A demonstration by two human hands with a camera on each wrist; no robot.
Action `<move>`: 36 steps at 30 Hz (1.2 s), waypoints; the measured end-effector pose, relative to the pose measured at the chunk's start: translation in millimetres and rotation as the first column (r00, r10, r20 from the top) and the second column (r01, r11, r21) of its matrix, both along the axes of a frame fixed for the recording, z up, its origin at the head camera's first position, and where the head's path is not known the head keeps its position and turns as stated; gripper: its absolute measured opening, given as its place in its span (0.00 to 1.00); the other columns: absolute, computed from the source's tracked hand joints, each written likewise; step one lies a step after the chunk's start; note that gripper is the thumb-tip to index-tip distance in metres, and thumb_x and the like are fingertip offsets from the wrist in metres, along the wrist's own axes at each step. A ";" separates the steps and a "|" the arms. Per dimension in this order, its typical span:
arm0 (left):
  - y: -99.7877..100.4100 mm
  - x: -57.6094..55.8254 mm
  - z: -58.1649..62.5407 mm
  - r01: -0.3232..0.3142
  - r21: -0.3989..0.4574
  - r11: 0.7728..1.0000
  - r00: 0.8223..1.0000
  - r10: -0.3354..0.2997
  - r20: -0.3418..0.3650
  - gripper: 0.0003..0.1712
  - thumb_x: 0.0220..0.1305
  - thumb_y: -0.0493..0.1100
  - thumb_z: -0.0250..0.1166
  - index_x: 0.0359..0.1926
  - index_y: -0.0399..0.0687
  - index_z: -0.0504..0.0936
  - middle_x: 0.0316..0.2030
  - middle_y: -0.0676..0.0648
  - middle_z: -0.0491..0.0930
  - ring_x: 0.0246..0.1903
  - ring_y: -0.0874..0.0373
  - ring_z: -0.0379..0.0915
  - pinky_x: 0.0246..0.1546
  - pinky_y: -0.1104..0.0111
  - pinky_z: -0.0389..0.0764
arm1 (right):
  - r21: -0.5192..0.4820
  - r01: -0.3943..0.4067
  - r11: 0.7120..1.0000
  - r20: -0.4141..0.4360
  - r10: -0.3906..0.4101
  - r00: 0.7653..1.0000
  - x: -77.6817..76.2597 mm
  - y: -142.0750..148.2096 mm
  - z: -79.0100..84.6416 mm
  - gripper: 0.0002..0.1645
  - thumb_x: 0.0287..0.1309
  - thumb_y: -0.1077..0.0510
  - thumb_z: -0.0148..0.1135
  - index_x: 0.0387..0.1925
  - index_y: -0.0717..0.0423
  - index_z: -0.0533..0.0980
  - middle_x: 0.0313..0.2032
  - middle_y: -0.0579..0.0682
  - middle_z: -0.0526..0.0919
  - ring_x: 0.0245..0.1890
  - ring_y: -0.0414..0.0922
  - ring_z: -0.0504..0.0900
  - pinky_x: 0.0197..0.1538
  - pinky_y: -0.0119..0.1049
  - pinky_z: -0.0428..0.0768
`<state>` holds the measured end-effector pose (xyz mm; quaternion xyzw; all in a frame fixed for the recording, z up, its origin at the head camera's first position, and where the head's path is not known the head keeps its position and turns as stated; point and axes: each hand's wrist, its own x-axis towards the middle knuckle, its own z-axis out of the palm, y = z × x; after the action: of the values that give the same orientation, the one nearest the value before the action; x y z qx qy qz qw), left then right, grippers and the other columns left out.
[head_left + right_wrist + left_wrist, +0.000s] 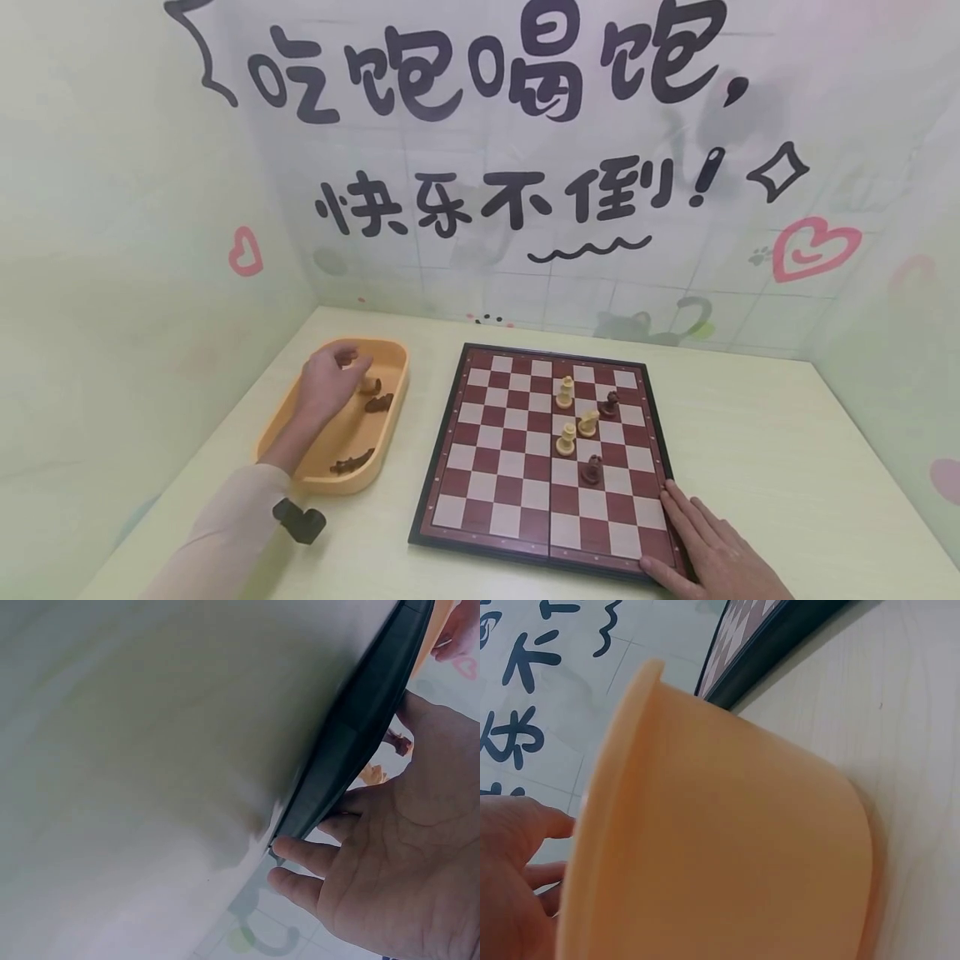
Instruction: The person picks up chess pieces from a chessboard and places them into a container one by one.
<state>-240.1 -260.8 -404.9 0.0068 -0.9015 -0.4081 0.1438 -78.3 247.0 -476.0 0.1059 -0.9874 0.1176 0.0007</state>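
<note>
My left hand (333,383) reaches into an orange tray (401,367), its fingers bent above a chess piece (370,385) that lies on its side. No piece shows between finger and thumb. In the left wrist view, the tray wall (735,825) hides part of the left hand (514,877). My right hand (720,546) rests at the near right corner of a folding chessboard (495,533). Seen from the right wrist, its fingers (300,889) extend along the board's dark side (337,742), with the thumb at the upper edge.
On the board's right half stand a pale tall piece (565,392), a pale knight (588,422), a pale rook-like piece (566,439) and two dark pieces (592,469). Other dark pieces (352,462) lie in the tray. Patterned walls (480,275) enclose the pale table (787,433).
</note>
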 end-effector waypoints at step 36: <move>62.6 -2.6 5.9 0.084 0.103 0.991 0.995 -0.078 -0.060 0.17 0.68 0.41 0.60 0.52 0.36 0.83 0.43 0.40 0.84 0.45 0.45 0.79 0.47 0.54 0.80 | -0.006 -0.012 1.000 -0.049 0.012 0.999 0.5 0.4 1.0 0.62 0.54 0.20 0.60 0.71 0.64 0.67 0.70 0.61 0.68 0.65 0.66 0.69 0.60 0.64 0.72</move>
<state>-242.7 -198.2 -399.0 -0.0338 -0.8739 -0.4605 0.1519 -77.9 247.5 -475.0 0.1145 -0.9861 0.1181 0.0245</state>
